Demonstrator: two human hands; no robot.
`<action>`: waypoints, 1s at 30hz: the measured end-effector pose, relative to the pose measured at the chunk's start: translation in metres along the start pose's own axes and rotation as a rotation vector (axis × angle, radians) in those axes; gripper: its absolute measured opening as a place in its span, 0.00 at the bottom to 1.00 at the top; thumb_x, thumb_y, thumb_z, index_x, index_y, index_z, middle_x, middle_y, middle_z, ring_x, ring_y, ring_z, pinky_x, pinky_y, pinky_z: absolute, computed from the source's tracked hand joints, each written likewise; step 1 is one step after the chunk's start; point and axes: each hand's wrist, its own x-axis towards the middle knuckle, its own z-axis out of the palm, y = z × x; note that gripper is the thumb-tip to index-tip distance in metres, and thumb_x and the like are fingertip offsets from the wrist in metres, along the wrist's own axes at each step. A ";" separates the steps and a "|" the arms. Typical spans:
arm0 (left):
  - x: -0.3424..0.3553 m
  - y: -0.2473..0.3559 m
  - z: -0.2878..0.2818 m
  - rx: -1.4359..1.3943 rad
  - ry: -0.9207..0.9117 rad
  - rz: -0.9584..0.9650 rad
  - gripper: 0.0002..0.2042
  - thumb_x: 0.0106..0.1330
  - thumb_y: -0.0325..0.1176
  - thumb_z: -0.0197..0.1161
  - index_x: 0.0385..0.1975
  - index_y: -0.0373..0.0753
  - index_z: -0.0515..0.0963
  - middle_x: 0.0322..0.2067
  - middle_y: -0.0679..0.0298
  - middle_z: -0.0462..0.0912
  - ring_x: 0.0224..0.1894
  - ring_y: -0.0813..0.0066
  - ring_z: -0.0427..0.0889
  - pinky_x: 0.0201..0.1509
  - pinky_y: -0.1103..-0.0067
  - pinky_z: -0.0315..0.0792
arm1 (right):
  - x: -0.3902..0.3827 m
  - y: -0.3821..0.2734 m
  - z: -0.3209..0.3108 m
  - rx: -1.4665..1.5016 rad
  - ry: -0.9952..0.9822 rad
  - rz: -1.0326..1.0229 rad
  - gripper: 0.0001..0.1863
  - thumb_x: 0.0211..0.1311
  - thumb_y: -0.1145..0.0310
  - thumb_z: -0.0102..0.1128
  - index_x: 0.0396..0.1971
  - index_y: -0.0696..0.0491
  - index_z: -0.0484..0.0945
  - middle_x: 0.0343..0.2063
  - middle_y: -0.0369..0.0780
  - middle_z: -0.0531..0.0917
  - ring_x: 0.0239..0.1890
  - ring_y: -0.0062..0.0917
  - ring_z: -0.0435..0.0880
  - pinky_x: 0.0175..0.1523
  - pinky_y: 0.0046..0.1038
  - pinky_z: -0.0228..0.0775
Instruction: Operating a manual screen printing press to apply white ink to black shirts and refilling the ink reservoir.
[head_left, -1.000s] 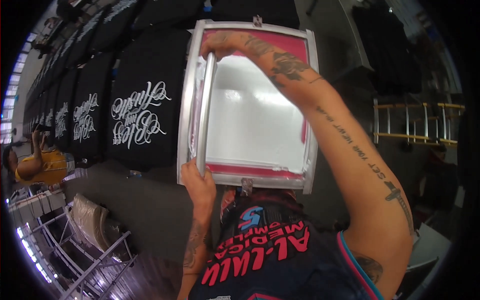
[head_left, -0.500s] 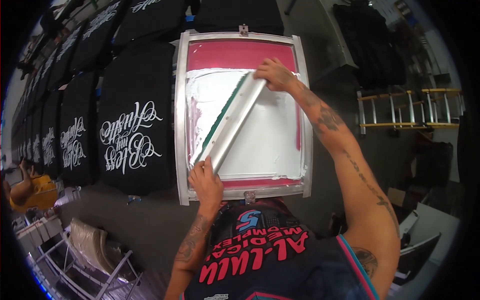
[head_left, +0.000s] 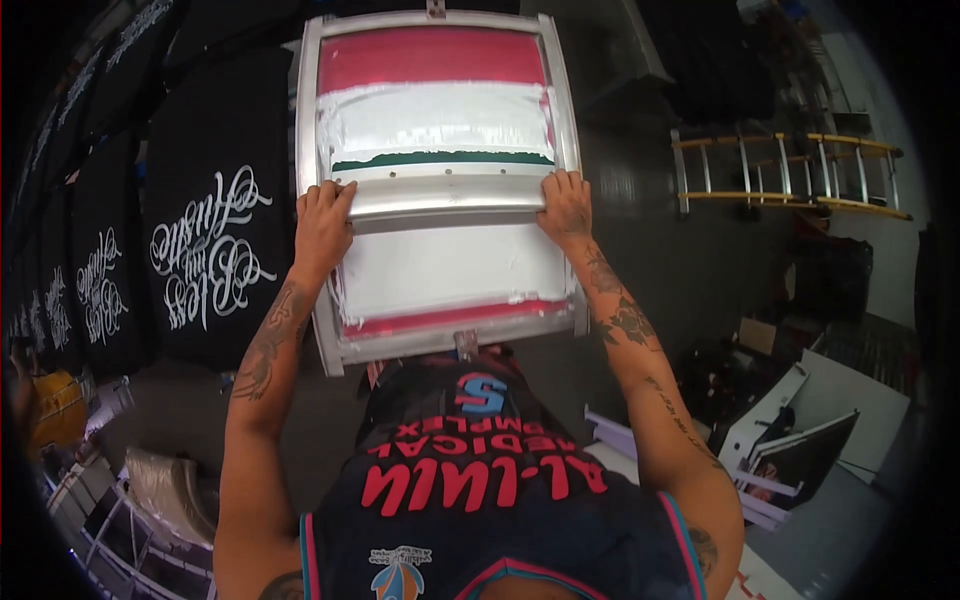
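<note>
An aluminium-framed printing screen [head_left: 309,100] with a red mesh border and white ink spread over its middle is before me. A silver squeegee [head_left: 447,197] with a green blade lies horizontally across it, white ink along the blade. My left hand [head_left: 324,220] is closed on the squeegee's left end and my right hand [head_left: 566,210] on its right end, near the screen's side rails. Metal clamps [head_left: 465,342] sit at the middle of the near and far frame edges.
Black shirts [head_left: 208,130] with white lettering lie in rows at the left. A yellow ladder [head_left: 790,147] is at the right. A person in yellow [head_left: 55,405] is at the lower left edge. A metal rack [head_left: 130,520] and assorted boards [head_left: 850,400] stand lower down.
The squeegee has turned from upright along the left side, through a diagonal, to horizontal. My right hand moved from the far left to the right end; my left hand moved up and left.
</note>
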 end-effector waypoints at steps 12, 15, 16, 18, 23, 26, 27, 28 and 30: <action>-0.141 0.121 -0.088 -0.203 -0.170 -0.159 0.25 0.42 0.16 0.63 0.45 0.41 0.80 0.38 0.61 0.75 0.46 0.59 0.73 0.53 0.68 0.64 | -0.168 -0.043 -0.107 0.338 -0.134 0.110 0.19 0.39 0.76 0.61 0.37 0.49 0.82 0.41 0.36 0.86 0.48 0.31 0.81 0.55 0.37 0.64; -0.142 0.125 -0.080 -0.182 -0.220 -0.216 0.24 0.43 0.15 0.63 0.44 0.40 0.79 0.39 0.61 0.76 0.48 0.58 0.73 0.52 0.68 0.65 | -0.178 -0.042 -0.094 0.333 -0.155 0.087 0.18 0.40 0.76 0.61 0.37 0.49 0.82 0.38 0.36 0.85 0.47 0.31 0.82 0.54 0.36 0.66; -0.137 0.124 -0.079 -0.145 -0.238 -0.227 0.23 0.43 0.15 0.63 0.43 0.40 0.79 0.39 0.60 0.76 0.48 0.56 0.74 0.52 0.67 0.66 | -0.175 -0.037 -0.091 0.326 -0.147 0.079 0.18 0.40 0.76 0.61 0.37 0.49 0.82 0.38 0.36 0.85 0.47 0.31 0.82 0.54 0.36 0.66; -0.143 0.124 -0.074 -0.126 -0.280 -0.248 0.23 0.42 0.15 0.63 0.42 0.40 0.79 0.39 0.59 0.77 0.48 0.55 0.74 0.52 0.66 0.67 | -0.171 -0.038 -0.091 0.355 -0.273 0.096 0.18 0.43 0.78 0.62 0.38 0.49 0.83 0.38 0.36 0.85 0.46 0.35 0.83 0.53 0.36 0.70; -0.154 0.131 -0.049 -0.015 -0.174 -0.233 0.24 0.37 0.17 0.67 0.40 0.39 0.79 0.40 0.59 0.79 0.45 0.53 0.77 0.50 0.65 0.76 | -0.179 -0.055 -0.087 0.274 -0.177 0.080 0.20 0.36 0.75 0.63 0.36 0.51 0.83 0.36 0.39 0.85 0.41 0.37 0.83 0.48 0.36 0.76; -0.105 0.102 -0.037 0.069 -0.169 -0.232 0.20 0.37 0.19 0.68 0.35 0.40 0.79 0.39 0.60 0.80 0.44 0.54 0.77 0.45 0.64 0.79 | -0.141 -0.036 -0.065 0.224 -0.154 0.088 0.20 0.32 0.73 0.64 0.35 0.50 0.84 0.35 0.39 0.86 0.39 0.37 0.83 0.45 0.37 0.78; -0.073 0.087 -0.033 0.113 -0.159 -0.214 0.18 0.38 0.20 0.69 0.34 0.41 0.78 0.38 0.61 0.80 0.44 0.54 0.78 0.44 0.63 0.80 | -0.110 -0.025 -0.051 0.201 -0.044 0.084 0.19 0.32 0.71 0.64 0.33 0.50 0.84 0.33 0.39 0.86 0.37 0.37 0.84 0.44 0.38 0.80; -0.038 0.064 -0.024 0.161 -0.113 -0.177 0.15 0.41 0.23 0.69 0.32 0.41 0.78 0.36 0.61 0.80 0.42 0.54 0.79 0.41 0.64 0.81 | -0.070 -0.015 -0.041 0.168 -0.022 0.079 0.19 0.32 0.70 0.63 0.34 0.50 0.85 0.33 0.40 0.87 0.37 0.38 0.85 0.44 0.38 0.80; 0.039 0.015 -0.005 0.197 -0.045 -0.132 0.12 0.47 0.24 0.67 0.35 0.39 0.82 0.37 0.58 0.83 0.40 0.52 0.82 0.40 0.63 0.82 | 0.020 0.011 -0.026 0.011 -0.072 0.071 0.14 0.44 0.64 0.60 0.34 0.47 0.86 0.30 0.40 0.86 0.36 0.37 0.87 0.43 0.42 0.81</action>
